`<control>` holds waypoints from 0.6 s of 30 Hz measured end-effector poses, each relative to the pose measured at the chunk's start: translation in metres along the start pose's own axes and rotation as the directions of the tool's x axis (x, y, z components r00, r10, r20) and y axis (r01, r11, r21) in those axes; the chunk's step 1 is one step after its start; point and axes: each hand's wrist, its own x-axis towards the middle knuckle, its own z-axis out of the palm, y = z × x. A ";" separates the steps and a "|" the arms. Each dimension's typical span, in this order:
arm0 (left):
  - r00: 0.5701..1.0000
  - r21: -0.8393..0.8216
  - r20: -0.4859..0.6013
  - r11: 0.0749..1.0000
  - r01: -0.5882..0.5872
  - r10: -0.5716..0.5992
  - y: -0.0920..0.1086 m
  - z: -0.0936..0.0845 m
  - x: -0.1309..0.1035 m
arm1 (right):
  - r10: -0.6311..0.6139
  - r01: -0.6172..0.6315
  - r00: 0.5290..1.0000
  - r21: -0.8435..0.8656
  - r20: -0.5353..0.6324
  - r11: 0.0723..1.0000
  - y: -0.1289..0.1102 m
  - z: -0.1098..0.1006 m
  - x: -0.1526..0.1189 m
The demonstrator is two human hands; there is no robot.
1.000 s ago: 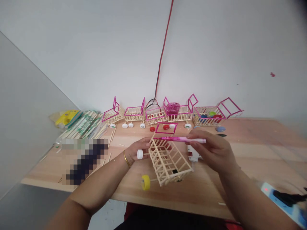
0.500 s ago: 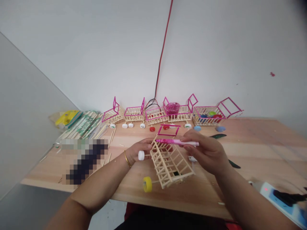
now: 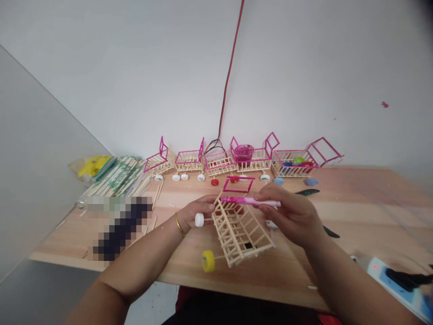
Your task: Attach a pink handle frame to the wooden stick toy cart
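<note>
My left hand [image 3: 199,209] is closed on the far left end of a small wooden-stick cart [image 3: 230,230], its fingers partly hidden behind the slats. The cart is tilted above the table; a white cap wheel [image 3: 199,220] and a yellow cap wheel [image 3: 208,261] show on its left side. Its handle frame [image 3: 238,191] is magenta, while the basket sticks are bare wood. Pinched in my right hand [image 3: 294,216] is a paintbrush [image 3: 248,201] with a pink-stained white handle. The brush lies level over the cart's far end, its tip beside the base of the handle frame.
Several similar carts [image 3: 189,161] with magenta rims line the wall; a cup of magenta paint [image 3: 244,154] stands among them. Bundled sticks [image 3: 117,177] and a yellow packet [image 3: 96,168] lie left. A power strip [image 3: 394,284] is at right, dark green blades [image 3: 308,192] beyond my right hand.
Almost nothing differs. The cart's magenta handle frame has shifted very slightly to the right; both hands keep their grips.
</note>
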 end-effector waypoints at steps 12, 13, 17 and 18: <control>1.000 0.019 -0.002 1.000 0.003 -0.003 0.002 0.002 0.000 | -0.017 0.017 1.000 -0.010 0.014 1.000 0.001 -0.001 -0.001; 1.000 0.024 -0.005 1.000 0.009 -0.009 0.002 0.002 -0.001 | -0.022 0.022 1.000 -0.008 0.014 1.000 0.001 0.000 -0.001; 1.000 0.025 -0.005 1.000 0.005 -0.005 0.003 0.003 -0.001 | -0.001 0.001 1.000 -0.026 0.021 1.000 0.001 -0.001 -0.001; 1.000 0.025 0.000 1.000 -0.002 0.002 0.004 0.004 -0.001 | 0.016 -0.015 1.000 -0.037 0.021 0.999 0.002 -0.002 -0.002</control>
